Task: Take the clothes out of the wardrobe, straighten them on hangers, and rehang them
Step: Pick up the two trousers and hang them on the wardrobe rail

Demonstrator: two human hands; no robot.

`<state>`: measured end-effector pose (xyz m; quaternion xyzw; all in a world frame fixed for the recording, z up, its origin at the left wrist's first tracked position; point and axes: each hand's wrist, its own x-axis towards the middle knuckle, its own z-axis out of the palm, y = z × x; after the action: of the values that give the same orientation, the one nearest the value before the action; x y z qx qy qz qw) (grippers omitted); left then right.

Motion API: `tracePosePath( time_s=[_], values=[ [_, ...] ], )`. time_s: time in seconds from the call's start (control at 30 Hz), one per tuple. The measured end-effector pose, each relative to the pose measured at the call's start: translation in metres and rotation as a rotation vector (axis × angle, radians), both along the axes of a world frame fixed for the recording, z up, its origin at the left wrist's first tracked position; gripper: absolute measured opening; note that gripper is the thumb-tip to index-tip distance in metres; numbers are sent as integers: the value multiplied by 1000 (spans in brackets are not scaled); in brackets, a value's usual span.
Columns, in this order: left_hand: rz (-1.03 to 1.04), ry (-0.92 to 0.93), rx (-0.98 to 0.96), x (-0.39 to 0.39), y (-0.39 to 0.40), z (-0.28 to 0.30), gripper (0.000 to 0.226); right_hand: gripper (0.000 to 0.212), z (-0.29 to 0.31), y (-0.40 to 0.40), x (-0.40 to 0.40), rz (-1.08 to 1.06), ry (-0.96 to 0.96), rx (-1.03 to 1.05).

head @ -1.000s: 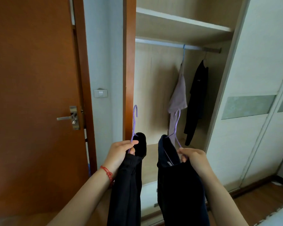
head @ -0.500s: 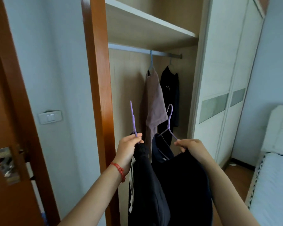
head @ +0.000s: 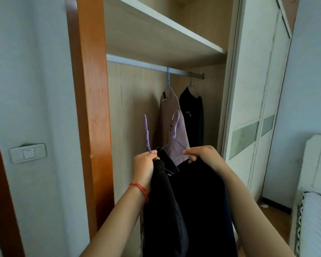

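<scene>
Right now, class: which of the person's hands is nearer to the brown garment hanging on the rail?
Right. The right hand is just below the brown garment's hem; the left hand is lower and further left.

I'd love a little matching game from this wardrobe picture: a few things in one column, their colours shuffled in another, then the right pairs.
Things:
1. wrist string
2. hanger in the left hand
3. left garment on the rail
4. wardrobe side post

Colours:
A. purple
B. orange-brown wood
C. red
D. mauve-grey

Pairs: 1-C, 2-A, 3-D, 4-B
</scene>
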<state>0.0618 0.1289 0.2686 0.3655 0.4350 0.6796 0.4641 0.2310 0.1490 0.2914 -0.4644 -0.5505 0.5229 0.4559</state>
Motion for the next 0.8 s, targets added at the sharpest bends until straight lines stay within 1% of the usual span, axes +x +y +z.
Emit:
tracePosePath(
  time_s=[0.03,0.13,0.2,0.27,0.33,0.43,0.53,0.57,0.63,0.67,0.7,0.73,0.8],
  values=[
    [24,-10,-13,-1,12,2,24,39,5,12,0,23,-4,3],
    [113,-19,-43,-3,50,11,10,12,19,51,-1,36,-11,24],
    [170,-13,-56,-5,75,18,18,15,28,79,0,64,12,23],
    [195,-15,-52,-7,102,30,16,9,39,107,0,147,85,-2],
    [232,17,-43,-11,126,40,17,7,50,134,-3,195,102,1],
    [307,88,24,-19,152,55,30,17,68,173,-13,267,86,40],
    [435,35,9,-26,173,72,36,21,89,205,-21,332,68,86],
    [469,5,-13,-29,181,77,33,22,96,214,-23,356,62,106],
    [518,-41,10,-31,191,88,21,24,112,225,-28,416,74,142],
    [528,-35,26,-32,193,94,10,24,120,229,-31,432,61,169],
    [530,-26,46,-33,195,100,5,24,128,232,-33,434,31,206],
    [529,2,53,-34,197,107,7,23,137,233,-35,435,9,237],
    [547,55,90,-39,201,122,7,19,152,237,-38,453,24,253]
  ],
)
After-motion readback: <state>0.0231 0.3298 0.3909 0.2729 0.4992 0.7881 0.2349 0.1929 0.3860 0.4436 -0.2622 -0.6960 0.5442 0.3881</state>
